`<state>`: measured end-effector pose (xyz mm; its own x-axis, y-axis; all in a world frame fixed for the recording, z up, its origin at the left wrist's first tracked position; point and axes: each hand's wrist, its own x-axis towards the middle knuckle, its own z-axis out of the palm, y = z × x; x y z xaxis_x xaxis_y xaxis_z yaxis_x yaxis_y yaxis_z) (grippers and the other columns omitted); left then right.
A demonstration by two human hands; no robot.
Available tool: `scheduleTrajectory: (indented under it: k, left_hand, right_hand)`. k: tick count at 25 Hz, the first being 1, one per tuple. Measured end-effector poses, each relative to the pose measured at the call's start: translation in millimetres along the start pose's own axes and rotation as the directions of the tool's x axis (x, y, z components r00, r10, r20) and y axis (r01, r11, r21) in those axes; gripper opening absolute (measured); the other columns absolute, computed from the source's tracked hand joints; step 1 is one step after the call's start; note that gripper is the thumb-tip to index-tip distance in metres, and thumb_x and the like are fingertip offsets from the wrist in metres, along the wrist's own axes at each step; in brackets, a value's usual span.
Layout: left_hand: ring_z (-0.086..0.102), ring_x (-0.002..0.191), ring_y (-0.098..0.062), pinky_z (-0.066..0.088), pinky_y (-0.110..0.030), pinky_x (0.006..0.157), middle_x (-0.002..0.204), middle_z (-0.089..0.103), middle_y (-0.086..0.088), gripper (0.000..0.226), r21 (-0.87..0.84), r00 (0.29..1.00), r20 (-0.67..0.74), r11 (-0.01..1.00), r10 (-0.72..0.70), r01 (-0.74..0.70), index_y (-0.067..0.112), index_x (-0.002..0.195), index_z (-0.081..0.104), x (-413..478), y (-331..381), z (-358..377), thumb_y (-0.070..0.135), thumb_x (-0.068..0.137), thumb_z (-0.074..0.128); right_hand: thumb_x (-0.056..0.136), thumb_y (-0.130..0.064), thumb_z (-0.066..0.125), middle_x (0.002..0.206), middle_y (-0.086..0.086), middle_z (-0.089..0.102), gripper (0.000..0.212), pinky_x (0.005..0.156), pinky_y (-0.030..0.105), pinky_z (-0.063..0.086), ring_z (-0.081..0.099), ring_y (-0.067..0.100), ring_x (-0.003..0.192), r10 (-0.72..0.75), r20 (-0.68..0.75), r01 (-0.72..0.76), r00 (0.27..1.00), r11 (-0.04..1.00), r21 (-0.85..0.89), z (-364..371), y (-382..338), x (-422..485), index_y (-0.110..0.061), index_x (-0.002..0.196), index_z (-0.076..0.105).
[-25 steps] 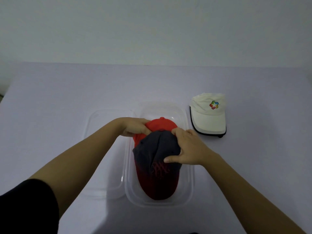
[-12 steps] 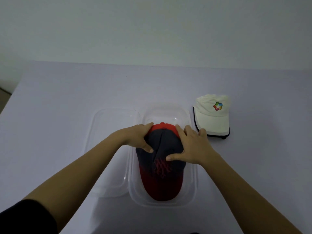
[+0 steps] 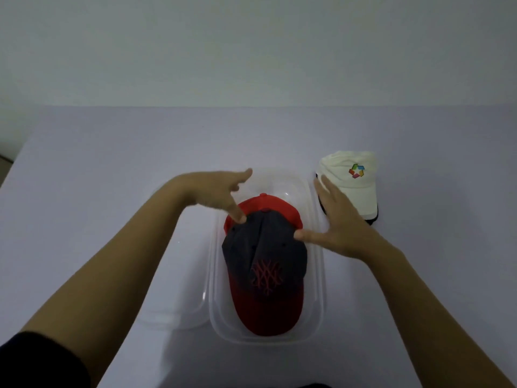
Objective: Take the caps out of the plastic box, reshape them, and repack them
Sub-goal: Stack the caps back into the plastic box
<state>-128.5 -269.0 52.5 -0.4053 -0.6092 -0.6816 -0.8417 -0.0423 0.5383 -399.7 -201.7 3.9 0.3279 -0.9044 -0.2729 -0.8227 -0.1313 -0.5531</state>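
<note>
My left hand (image 3: 215, 191) and right hand (image 3: 338, 231) are spread, gripping nothing; thumbs only steady the grey-crowned red-brimmed cap (image 3: 264, 256), nested on the plain red cap (image 3: 268, 204) inside the clear plastic box (image 3: 317, 289) by the table (image 3: 112, 163)'s near edge.

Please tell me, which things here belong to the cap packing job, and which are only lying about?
Belongs to the job: clear plastic box; grey-and-red cap on top inside it; red cap beneath; white cap beside the box; clear lid left of the box.
Only lying about: nothing besides the table underneath.
</note>
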Motion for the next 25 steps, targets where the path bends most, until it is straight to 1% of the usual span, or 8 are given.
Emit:
scheduleTrajectory:
  k: [4,6,10,13,15,18,21,25]
  left_hand:
    - [0.039,0.134,-0.011,0.032,-0.025,0.105,0.152,0.035,0.0,0.088,-0.141,0.971,-0.17,0.971,0.166,-0.191,0.016,0.148,0.021,38,52,-24,0.037,0.079,0.071]
    - [0.039,0.134,-0.012,0.032,-0.023,0.102,0.151,0.036,-0.002,0.087,-0.179,0.963,-0.194,0.958,0.189,-0.224,0.015,0.148,0.023,75,78,-14,0.043,0.08,0.068]
    - [0.034,0.137,-0.02,0.034,-0.027,0.098,0.154,0.029,-0.006,0.096,-0.294,0.971,-0.208,0.939,0.121,-0.18,0.013,0.148,0.018,151,109,9,0.041,0.075,0.074]
    - [0.034,0.135,-0.024,0.034,-0.033,0.1,0.152,0.03,-0.006,0.095,-0.448,0.999,-0.051,0.893,0.012,-0.034,0.015,0.146,0.023,189,115,14,0.039,0.072,0.078]
    - [0.038,0.133,-0.023,0.034,-0.041,0.102,0.144,0.042,-0.001,0.081,-0.404,0.997,0.078,0.914,-0.02,0.05,0.02,0.138,0.039,204,116,19,0.037,0.07,0.079]
    - [0.046,0.125,-0.023,0.041,-0.046,0.099,0.129,0.057,0.003,0.057,-0.422,0.995,0.1,0.906,0.026,0.019,0.024,0.122,0.057,214,117,24,0.024,0.07,0.081]
    - [0.05,0.12,-0.025,0.048,-0.051,0.094,0.128,0.056,0.0,0.059,-0.458,0.992,0.095,0.888,0.086,-0.033,0.022,0.125,0.053,207,123,23,0.017,0.072,0.078]
    - [0.052,0.115,-0.023,0.051,-0.047,0.09,0.125,0.056,0.0,0.05,-0.36,0.985,0.112,0.929,0.133,-0.084,0.025,0.124,0.054,186,138,13,0.017,0.078,0.071]
  right_hand:
    - [0.061,-0.082,0.039,0.16,0.002,-0.003,0.117,0.117,0.039,0.004,-0.001,0.018,0.146,0.156,-0.21,-0.131,0.965,0.983,0.128,-22,32,14,-0.018,0.149,-0.003]
    - [0.069,-0.073,0.048,0.16,0.008,-0.002,0.112,0.118,0.043,0.006,0.0,0.025,0.146,0.268,-0.294,-0.23,0.917,0.961,0.156,-21,52,24,-0.014,0.149,-0.003]
    - [0.062,-0.06,0.075,0.158,0.015,-0.01,0.132,0.117,0.042,0.002,-0.008,0.029,0.146,0.515,-0.251,-0.453,0.82,0.851,0.266,-1,93,35,-0.011,0.147,-0.012]
    - [0.05,-0.05,0.087,0.158,0.01,0.003,0.144,0.118,0.05,0.011,0.003,0.029,0.145,0.528,-0.186,-0.417,0.829,0.804,0.424,12,108,34,-0.014,0.147,-0.012]
    - [0.044,-0.048,0.089,0.153,0.009,0.016,0.142,0.114,0.052,0.023,0.017,0.028,0.141,0.516,-0.214,-0.389,0.829,0.808,0.443,18,112,33,-0.017,0.148,-0.003]
    - [0.044,-0.047,0.089,0.151,0.008,0.021,0.137,0.111,0.052,0.028,0.023,0.027,0.138,0.527,-0.287,-0.373,0.8,0.811,0.452,26,110,31,-0.018,0.148,0.004]
    - [0.047,-0.047,0.088,0.153,0.007,0.02,0.132,0.112,0.052,0.027,0.021,0.026,0.14,0.516,-0.325,-0.332,0.793,0.813,0.479,29,107,26,-0.019,0.148,0.007]
    - [0.05,-0.05,0.086,0.151,0.005,0.025,0.126,0.111,0.051,0.029,0.024,0.025,0.138,0.485,-0.385,-0.299,0.786,0.842,0.45,22,94,17,-0.019,0.147,0.012]
